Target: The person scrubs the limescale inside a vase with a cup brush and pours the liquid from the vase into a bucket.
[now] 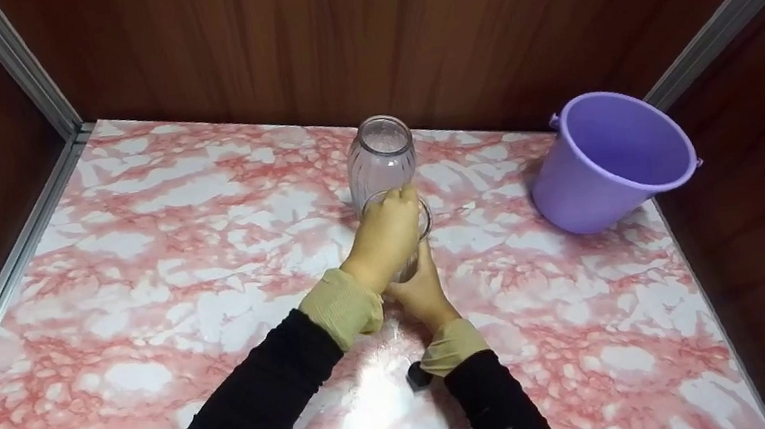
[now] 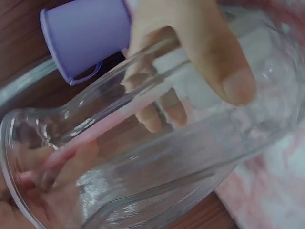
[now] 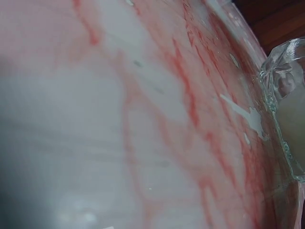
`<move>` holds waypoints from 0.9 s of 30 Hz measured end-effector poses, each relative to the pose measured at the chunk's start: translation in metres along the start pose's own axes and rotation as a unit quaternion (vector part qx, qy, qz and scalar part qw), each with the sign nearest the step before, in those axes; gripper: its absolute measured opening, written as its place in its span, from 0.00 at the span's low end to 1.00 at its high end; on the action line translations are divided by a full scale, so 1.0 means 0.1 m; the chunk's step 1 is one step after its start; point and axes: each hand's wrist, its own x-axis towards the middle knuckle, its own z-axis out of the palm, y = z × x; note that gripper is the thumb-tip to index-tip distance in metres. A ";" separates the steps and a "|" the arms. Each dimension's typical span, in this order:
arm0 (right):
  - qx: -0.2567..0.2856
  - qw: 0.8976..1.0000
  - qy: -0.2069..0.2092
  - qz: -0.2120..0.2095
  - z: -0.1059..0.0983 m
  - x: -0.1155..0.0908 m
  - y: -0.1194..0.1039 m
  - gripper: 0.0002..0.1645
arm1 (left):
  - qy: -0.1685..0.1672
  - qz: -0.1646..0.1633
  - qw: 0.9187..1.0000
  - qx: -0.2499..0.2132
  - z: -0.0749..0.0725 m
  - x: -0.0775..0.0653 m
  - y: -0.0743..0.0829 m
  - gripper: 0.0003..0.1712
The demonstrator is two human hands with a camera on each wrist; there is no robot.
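My left hand (image 1: 382, 241) is at the mouth of a clear ribbed glass jar (image 1: 408, 267). In the left wrist view, its fingers (image 2: 71, 167) hold a pink stick (image 2: 102, 126) that runs down inside the jar. A whitish mass shows through the glass near the stick's far end; it may be a sponge brush head. My right hand (image 1: 425, 294) grips the jar's body, thumb on the near side, fingers behind. The jar is tilted in the left wrist view. In the right wrist view, part of a glass piece (image 3: 286, 86) shows at the right edge; the right hand is out of sight.
Another clear glass jar (image 1: 381, 151) stands upright just behind the held one. A purple bucket (image 1: 576, 180) is at the back right. The table (image 1: 210, 268) has a red-and-white marbled cover. Brown wood panels (image 1: 327, 35) with metal edges enclose it at back and sides.
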 end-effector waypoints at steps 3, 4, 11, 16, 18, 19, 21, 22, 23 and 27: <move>-0.005 1.000 0.006 -0.009 0.00 0.00 0.00 0.62 | 0.010 0.009 1.000 0.019 0.01 -0.02 0.03 0.09; -0.011 1.000 0.009 -0.010 0.00 -0.01 0.00 0.62 | 0.015 0.011 1.000 0.019 0.02 -0.02 0.03 0.08; -0.012 1.000 0.008 -0.024 0.00 -0.01 0.02 0.65 | 0.042 0.013 0.999 0.026 0.03 -0.05 0.06 0.06; 0.006 1.000 0.005 -0.022 0.00 -0.01 0.01 0.65 | 0.076 0.032 0.995 0.057 0.05 -0.06 0.06 0.06; 0.017 1.000 0.000 -0.013 0.00 -0.01 0.01 0.65 | 0.090 0.042 0.993 0.068 0.06 -0.07 0.06 0.05; 0.024 1.000 -0.002 -0.010 0.00 -0.01 0.01 0.65 | 0.095 0.047 0.992 0.072 0.06 -0.07 0.06 0.05; 0.028 1.000 -0.005 -0.004 0.00 -0.01 0.01 0.65 | 0.102 0.055 0.990 0.083 0.07 -0.07 0.05 0.04; 0.020 1.000 -0.004 -0.006 0.00 -0.01 0.01 0.64 | 0.103 0.060 0.989 0.087 0.07 -0.07 0.04 0.04; 0.010 1.000 -0.004 -0.008 0.00 -0.01 0.00 0.64 | 0.101 0.062 0.989 0.087 0.07 -0.07 0.04 0.05; -0.028 0.999 0.006 -0.027 0.00 0.00 0.01 0.63 | 0.078 0.054 0.994 0.049 0.05 -0.06 0.03 0.07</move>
